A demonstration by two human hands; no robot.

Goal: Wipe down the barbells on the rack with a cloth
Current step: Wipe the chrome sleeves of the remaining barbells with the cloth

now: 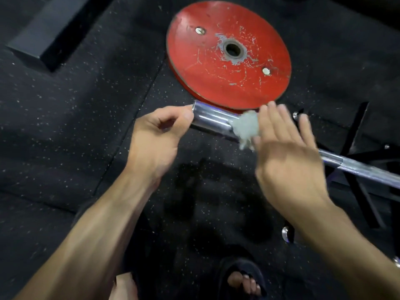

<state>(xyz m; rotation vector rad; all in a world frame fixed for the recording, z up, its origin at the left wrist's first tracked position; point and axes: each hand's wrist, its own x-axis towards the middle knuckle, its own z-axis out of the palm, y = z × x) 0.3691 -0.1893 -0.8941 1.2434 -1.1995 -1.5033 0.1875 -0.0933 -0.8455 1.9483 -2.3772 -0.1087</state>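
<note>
Left hand: grip curled round the bar end. Right hand: fingers straight, pressing cloth on bar

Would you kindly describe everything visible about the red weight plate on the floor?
The red weight plate lies flat on the speckled black floor, beyond the barbell's chrome sleeve. It is round, its paint badly scratched, worn to grey around the dark centre hole. Two silver bolt heads sit on its face. Neither hand touches it; whether the sleeve does is unclear.

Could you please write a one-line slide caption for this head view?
Left hand steadies chrome barbell sleeve while right hand presses pale crumpled cloth against it.
</note>
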